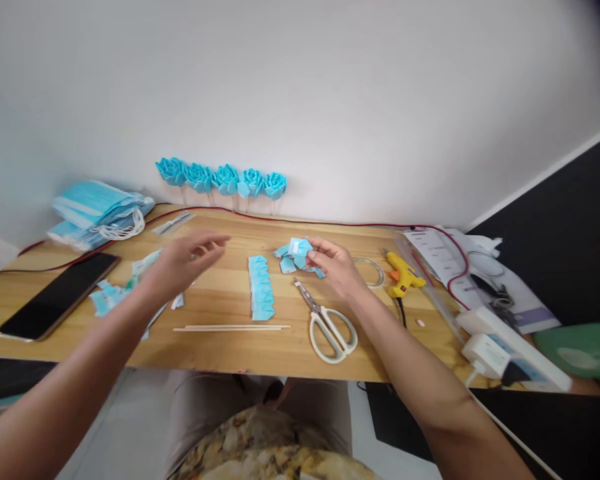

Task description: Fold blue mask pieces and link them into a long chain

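Observation:
My right hand [334,265] pinches a small folded blue piece [299,248] above a little heap of cut blue pieces [287,261] on the wooden table [220,347]. My left hand [186,261] hovers over the table with its fingers stretched out and slightly blurred, holding nothing. Between the hands lies a blue strip of folded pieces [261,287]. White-handled scissors [327,323] lie just below my right hand. Two thin wooden sticks [230,327] rest near the front edge.
Several blue fabric roses [220,179] lean on the wall. A stack of face masks [97,213] and a phone [60,295] are at the left, with blue scraps [111,293] beside them. A yellow glue gun [403,275], papers [443,257] and a power strip [510,347] crowd the right.

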Demonstrator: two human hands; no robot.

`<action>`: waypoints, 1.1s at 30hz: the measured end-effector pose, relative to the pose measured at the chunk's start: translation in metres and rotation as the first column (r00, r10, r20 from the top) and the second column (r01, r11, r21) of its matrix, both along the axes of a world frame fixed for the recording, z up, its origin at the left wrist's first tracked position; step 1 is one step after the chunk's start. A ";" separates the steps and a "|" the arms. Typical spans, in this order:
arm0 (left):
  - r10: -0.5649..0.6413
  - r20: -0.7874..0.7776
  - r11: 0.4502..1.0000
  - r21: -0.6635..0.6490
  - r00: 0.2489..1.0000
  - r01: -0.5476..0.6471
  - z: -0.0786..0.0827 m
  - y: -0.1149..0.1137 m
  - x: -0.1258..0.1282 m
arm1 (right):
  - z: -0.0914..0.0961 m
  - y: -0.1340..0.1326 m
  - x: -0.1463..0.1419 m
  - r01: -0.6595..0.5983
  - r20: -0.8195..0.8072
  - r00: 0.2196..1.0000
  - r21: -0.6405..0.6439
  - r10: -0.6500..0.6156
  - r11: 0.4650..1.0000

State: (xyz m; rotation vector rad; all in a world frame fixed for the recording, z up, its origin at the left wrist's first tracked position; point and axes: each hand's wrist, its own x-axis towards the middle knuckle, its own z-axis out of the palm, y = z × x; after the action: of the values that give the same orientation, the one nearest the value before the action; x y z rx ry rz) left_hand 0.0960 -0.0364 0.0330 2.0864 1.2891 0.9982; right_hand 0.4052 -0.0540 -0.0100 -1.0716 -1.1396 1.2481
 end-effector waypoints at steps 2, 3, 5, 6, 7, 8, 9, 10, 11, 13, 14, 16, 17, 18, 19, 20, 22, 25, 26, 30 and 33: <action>-0.134 0.110 0.978 -0.143 0.985 0.149 -0.004 0.001 0.039 | 0.001 -0.001 0.000 -0.013 -0.006 1.000 0.004 0.013 1.000; -0.175 0.161 0.961 -0.186 0.971 0.204 -0.007 0.002 0.056 | 0.002 -0.001 -0.001 -0.018 -0.009 1.000 0.008 0.018 1.000; -0.243 0.256 0.913 -0.265 0.936 0.309 -0.010 0.006 0.086 | 0.005 -0.003 -0.001 -0.028 -0.010 1.000 0.020 0.028 0.999; -0.255 0.301 0.891 -0.297 0.919 0.344 -0.010 0.008 0.097 | 0.007 -0.003 -0.001 -0.030 -0.011 0.999 0.024 0.031 0.999; -0.251 0.344 0.873 -0.324 0.905 0.365 -0.010 0.010 0.107 | 0.008 -0.004 -0.001 -0.031 -0.013 0.999 0.025 0.031 0.999; -0.228 0.387 0.863 -0.344 0.893 0.369 -0.009 0.012 0.114 | 0.009 -0.004 -0.001 -0.029 -0.018 0.999 0.025 0.029 0.999; -0.194 0.425 0.860 -0.359 0.884 0.361 -0.009 0.014 0.120 | 0.010 -0.005 -0.001 -0.026 -0.023 0.999 0.023 0.027 0.999; -0.155 0.454 0.862 -0.371 0.877 0.344 -0.009 0.016 0.124 | 0.010 -0.005 0.000 -0.022 -0.028 0.999 0.020 0.022 1.000; -0.120 0.475 0.866 -0.380 0.872 0.326 -0.009 0.018 0.127 | 0.010 -0.004 0.001 -0.018 -0.032 0.999 0.018 0.019 1.000; -0.080 0.492 0.872 -0.387 0.867 0.300 -0.012 0.022 0.130 | 0.010 -0.004 0.003 -0.012 -0.046 0.999 0.023 0.013 1.000; -0.069 0.499 0.876 -0.384 0.864 0.292 -0.014 0.023 0.132 | 0.011 -0.004 0.004 -0.010 -0.061 0.998 0.028 0.011 1.000; -0.049 0.533 0.881 -0.375 0.845 0.288 -0.020 0.023 0.133 | 0.012 -0.005 0.004 -0.013 -0.083 0.996 0.044 0.016 0.999; -0.039 0.560 0.879 -0.374 0.827 0.295 -0.022 0.022 0.133 | 0.013 -0.005 0.004 -0.025 -0.079 0.996 0.048 0.029 0.999; -0.033 0.589 0.873 -0.377 0.808 0.310 -0.024 0.020 0.134 | 0.014 -0.006 0.003 -0.043 -0.060 0.997 0.049 0.046 0.998; -0.032 0.614 0.863 -0.381 0.789 0.332 -0.026 0.018 0.134 | 0.014 -0.007 0.002 -0.062 -0.027 0.998 0.048 0.063 0.997; -0.035 0.634 0.852 -0.386 0.772 0.355 -0.027 0.016 0.134 | 0.015 -0.008 0.001 -0.077 0.014 0.997 0.046 0.077 0.996; -0.041 0.655 0.833 -0.394 0.754 0.388 -0.029 0.013 0.133 | 0.014 -0.009 -0.002 -0.082 0.096 0.992 0.051 0.077 0.995; -0.045 0.649 0.826 -0.403 0.760 0.393 -0.030 0.011 0.132 | 0.012 -0.009 -0.004 -0.054 0.177 0.983 0.082 0.038 0.995; -0.047 0.640 0.827 -0.405 0.767 0.389 -0.031 0.010 0.132 | 0.011 -0.009 -0.004 -0.051 0.191 0.981 0.089 0.033 0.995; -0.060 0.610 0.854 -0.379 0.790 0.357 -0.032 0.011 0.131 | 0.009 -0.007 -0.003 -0.045 0.213 0.977 0.093 0.024 0.995; -0.007 0.590 0.938 -0.275 0.808 0.209 -0.031 0.008 0.131 | 0.010 -0.007 -0.002 -0.015 0.205 0.979 0.083 -0.002 0.996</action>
State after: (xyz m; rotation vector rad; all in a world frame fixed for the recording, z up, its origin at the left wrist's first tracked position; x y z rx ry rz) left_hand 0.2272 -0.0284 0.0017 1.4159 0.9203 1.1571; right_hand 0.4029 -0.0605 -0.0004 -1.1526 -1.3409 1.1027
